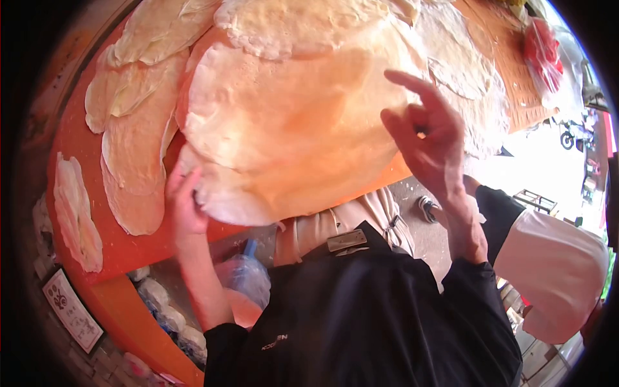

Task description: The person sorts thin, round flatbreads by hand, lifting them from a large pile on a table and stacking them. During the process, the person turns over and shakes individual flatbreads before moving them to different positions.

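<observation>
A large, thin, pale round sheet of dough or flatbread [290, 122] lies in front of me, and its near edge hangs over the table's edge. My left hand [188, 203] is at its lower left edge, fingers wrapped round the rim. Over the right side of the sheet is my right hand [431, 132], with index finger and thumb stretched apart and the other fingers curled. I see nothing held in it. Another pale sheet [290, 26] overlaps the far edge of the large one.
More thin sheets [138, 135] overlap on the left of the orange table [129, 255], with a narrow folded one [77, 213] nearer its edge. Others [458, 51] lie at the right. A red plastic bag [545, 55] is at the far right. Another person's white-clothed body [551, 271] is close on my right.
</observation>
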### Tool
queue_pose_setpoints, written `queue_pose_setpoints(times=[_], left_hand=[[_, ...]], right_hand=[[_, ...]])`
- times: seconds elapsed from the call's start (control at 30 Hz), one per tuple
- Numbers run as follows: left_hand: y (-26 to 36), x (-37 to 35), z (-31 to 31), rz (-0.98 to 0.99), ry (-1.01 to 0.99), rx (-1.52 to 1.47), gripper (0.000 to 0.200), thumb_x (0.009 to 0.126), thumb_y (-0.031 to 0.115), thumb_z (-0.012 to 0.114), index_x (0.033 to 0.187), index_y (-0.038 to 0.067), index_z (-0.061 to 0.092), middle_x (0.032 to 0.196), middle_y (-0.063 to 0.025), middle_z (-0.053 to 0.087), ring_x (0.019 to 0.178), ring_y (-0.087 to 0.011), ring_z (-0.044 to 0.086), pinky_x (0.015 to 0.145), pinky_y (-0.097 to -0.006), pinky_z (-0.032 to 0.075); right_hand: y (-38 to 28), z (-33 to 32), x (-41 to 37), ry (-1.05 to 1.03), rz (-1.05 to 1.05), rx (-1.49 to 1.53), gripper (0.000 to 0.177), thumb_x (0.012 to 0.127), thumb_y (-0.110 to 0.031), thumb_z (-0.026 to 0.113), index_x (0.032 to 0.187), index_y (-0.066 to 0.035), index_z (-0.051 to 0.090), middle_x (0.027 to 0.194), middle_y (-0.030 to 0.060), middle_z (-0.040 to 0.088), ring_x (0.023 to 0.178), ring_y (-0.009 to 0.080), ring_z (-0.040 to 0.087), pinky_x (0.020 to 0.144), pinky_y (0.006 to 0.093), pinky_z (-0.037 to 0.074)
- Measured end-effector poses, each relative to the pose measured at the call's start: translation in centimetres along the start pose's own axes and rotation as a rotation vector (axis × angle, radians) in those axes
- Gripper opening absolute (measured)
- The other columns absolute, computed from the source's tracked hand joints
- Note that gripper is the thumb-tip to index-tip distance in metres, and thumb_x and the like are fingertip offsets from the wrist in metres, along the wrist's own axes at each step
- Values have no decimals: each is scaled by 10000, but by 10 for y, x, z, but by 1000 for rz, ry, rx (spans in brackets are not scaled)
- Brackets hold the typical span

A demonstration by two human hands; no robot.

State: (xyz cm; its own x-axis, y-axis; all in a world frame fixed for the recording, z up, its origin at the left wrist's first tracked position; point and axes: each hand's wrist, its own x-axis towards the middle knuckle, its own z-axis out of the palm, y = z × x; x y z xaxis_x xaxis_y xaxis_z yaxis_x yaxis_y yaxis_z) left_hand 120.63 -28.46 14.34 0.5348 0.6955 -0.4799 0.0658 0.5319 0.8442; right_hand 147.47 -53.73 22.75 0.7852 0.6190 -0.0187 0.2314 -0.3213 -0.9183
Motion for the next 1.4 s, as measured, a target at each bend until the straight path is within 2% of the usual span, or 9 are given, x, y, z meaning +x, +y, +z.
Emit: queue_pose_setpoints(times=[0.23, 0.4, 0.63, 0.8, 0.9, 1.0, 1.1, 1.23, 1.4], left_hand=[[-80, 24, -54, 164, 2, 312, 343, 879, 44, 621, 1209, -1, 539, 1051, -66, 638, 916, -129, 610, 815, -289, 494], [-60, 10, -9, 343, 385, 1088, 497, 890, 108, 628, 1355, 10, 482, 1221, -209, 589, 1112, -288, 584, 912, -411, 493], [-62, 24, 154, 955, -209, 1573, 480, 885, 252, 602, 1309, 30, 568, 1408, -235, 461, 1315, -395, 428, 1082, -503, 345], [-108, 33, 174, 953, -296, 1610, 562, 913, 313, 518, 1408, 50, 482, 1511, -229, 343, 1398, -409, 320, 1145, -550, 218], [-106, 34, 177, 916, -339, 1575, 564, 913, 312, 530, 1400, 33, 477, 1499, -261, 331, 1399, -437, 297, 1139, -578, 220], [-109, 36, 177, 958, -336, 1542, 553, 918, 307, 509, 1394, 26, 483, 1492, -252, 351, 1386, -437, 318, 1143, -554, 229], [-110, 36, 182, 987, -327, 1551, 537, 929, 311, 489, 1378, 17, 495, 1478, -249, 375, 1366, -437, 345, 1140, -544, 242], [-112, 36, 181, 1024, -318, 1581, 526, 934, 300, 486, 1373, 11, 495, 1470, -248, 386, 1356, -439, 358, 1130, -545, 261], [-116, 40, 175, 1037, -330, 1628, 531, 935, 298, 490, 1382, 12, 491, 1464, -245, 397, 1353, -436, 366, 1129, -540, 261]], right_hand=[[131, 19, -44, -213, 232, -161, 401, 829, -134, 741, 1209, -104, 617, 474, 11, 464, 435, 61, 407, 431, 266, 338], [146, -49, -22, 192, 56, -353, 377, 790, -227, 787, 1121, -104, 657, 490, 70, 545, 415, 165, 531, 427, 310, 395], [293, -195, 84, 520, 151, -910, 562, 721, -406, 780, 1166, -86, 653, 917, 169, 659, 912, 353, 636, 838, 420, 487], [324, -253, 108, 617, 512, -474, 809, 709, -464, 781, 1262, 80, 550, 810, 158, 700, 747, 235, 684, 708, 333, 515], [310, -257, 143, 612, 877, -155, 600, 704, -473, 784, 982, 50, 692, 756, 136, 690, 664, 204, 664, 671, 326, 509], [324, -261, 159, 560, 780, -388, 369, 783, -355, 767, 733, -2, 672, 623, 88, 624, 574, 192, 620, 525, 367, 486], [341, -281, 166, 574, 772, 310, 320, 782, -262, 796, 700, -13, 612, 611, 50, 547, 532, 165, 567, 434, 309, 427], [319, -292, 152, 451, 781, 179, 253, 818, -183, 763, 974, -35, 630, 785, 60, 634, 605, 152, 615, 519, 246, 496], [325, -293, 160, 372, 635, 366, 238, 849, -208, 717, 933, 6, 654, 718, 64, 649, 579, 154, 649, 536, 254, 549]])
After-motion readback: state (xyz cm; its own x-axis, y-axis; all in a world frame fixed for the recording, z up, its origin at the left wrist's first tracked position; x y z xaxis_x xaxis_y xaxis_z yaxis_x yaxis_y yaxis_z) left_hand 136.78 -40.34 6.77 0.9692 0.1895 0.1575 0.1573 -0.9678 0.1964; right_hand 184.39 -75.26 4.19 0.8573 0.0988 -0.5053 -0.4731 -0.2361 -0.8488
